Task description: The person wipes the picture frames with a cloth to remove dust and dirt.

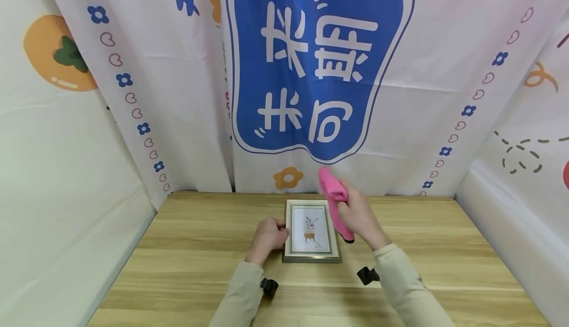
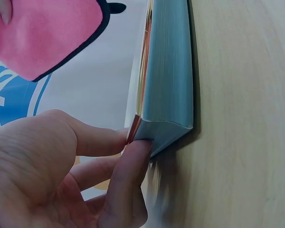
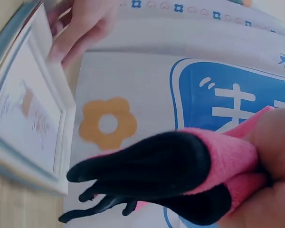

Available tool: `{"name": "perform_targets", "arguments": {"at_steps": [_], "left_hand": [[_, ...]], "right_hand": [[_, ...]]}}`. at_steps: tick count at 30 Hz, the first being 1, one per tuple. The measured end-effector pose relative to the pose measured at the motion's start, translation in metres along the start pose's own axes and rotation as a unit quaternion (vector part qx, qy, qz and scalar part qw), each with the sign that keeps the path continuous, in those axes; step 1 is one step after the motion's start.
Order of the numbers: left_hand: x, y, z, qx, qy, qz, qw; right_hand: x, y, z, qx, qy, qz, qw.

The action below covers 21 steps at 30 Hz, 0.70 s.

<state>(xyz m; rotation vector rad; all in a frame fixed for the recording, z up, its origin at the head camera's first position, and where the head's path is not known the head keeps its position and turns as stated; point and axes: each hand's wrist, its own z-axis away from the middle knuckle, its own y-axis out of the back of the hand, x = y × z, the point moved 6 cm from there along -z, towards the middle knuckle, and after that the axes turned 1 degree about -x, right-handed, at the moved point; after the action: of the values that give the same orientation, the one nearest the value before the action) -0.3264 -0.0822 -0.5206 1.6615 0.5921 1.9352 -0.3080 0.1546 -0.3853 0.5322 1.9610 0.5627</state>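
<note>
And here the back is closed off by a white hanging [image 1: 426,139], lightly creased, dominated by a big blue panel [image 1: 246,77] across which white characters are spread. Just below it, an orange flower [image 1: 280,179] is printed. Both sides are edged by slanting rows of hearts and blue flowers [image 1: 143,128]. To the left, a white side wall [image 1: 58,179] is brightened by an orange fruit [image 1: 42,55] with a green leaf; to the right, another wall [image 1: 520,213] is crossed by a dashed green line [image 1: 543,141]. Below, a wood-grained tabletop [image 1: 178,267] is softly lit.
</note>
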Motion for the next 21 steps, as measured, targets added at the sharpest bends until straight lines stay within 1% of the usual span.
{"name": "perform_targets", "arguments": {"at_steps": [4,7,11,13,16,18,19,20,21], "left_hand": [[0.001,0.0,0.001,-0.007,-0.006,-0.001,1.0],[0.002,0.001,0.002,-0.009,-0.011,-0.002,0.9999],[0.003,0.002,0.003,-0.007,-0.014,0.0,0.9999],[0.003,0.001,0.003,-0.006,-0.012,0.003,0.9999],[0.003,0.0,0.002,-0.005,-0.005,0.009,0.9999],[0.003,0.0,0.002,-0.004,-0.002,0.018,0.9998],[0.003,0.0,0.002,-0.004,0.0,0.022,0.9997],[0.002,0.0,0.002,-0.005,0.002,0.026,0.9996],[0.002,0.0,0.002,-0.006,0.003,0.028,0.9996]], "right_hand": [[0.006,-0.006,-0.001,0.002,0.021,0.052,0.9984],[0.019,-0.02,0.003,-0.019,0.018,0.086,0.9959],[0.034,-0.048,0.013,-0.072,0.0,0.101,0.9923],[0.042,-0.062,0.019,-0.11,-0.01,0.104,0.9884],[0.049,-0.078,0.026,-0.15,-0.024,0.107,0.9826],[0.049,-0.085,0.03,-0.165,-0.026,0.099,0.981],[0.048,-0.087,0.031,-0.164,-0.027,0.098,0.9812],[0.046,-0.089,0.033,-0.157,-0.015,0.104,0.9819],[0.043,-0.091,0.034,-0.157,-0.015,0.101,0.9823]]}}
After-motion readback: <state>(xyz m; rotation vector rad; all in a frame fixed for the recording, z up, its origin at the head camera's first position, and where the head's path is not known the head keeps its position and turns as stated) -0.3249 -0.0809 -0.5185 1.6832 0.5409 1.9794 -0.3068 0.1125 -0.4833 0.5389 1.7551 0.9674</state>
